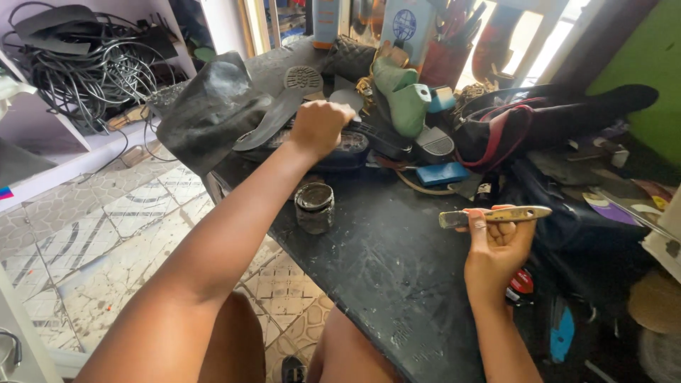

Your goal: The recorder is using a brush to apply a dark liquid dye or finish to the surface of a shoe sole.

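My left hand (pixel 319 128) reaches across a black worktable (pixel 386 269), its fingers closed on a dark shoe (pixel 351 150) lying at the back of the table. My right hand (pixel 496 245) holds a flat, worn brush handle (pixel 496 215) level above the table's right side. A small dark glass jar (pixel 314 207) with a dirty rim stands on the table between both arms, below my left wrist. A grey shoe sole (pixel 280 106) lies just left of the shoe.
Clutter fills the table's back: a green shoe last (pixel 404 96), a blue block (pixel 442 173), a black and red bag (pixel 511 128). A dark sheet (pixel 206 113) hangs off the table's left corner. Coiled cables (pixel 92 64) sit on a shelf. Tiled floor (pixel 106 234) lies left.
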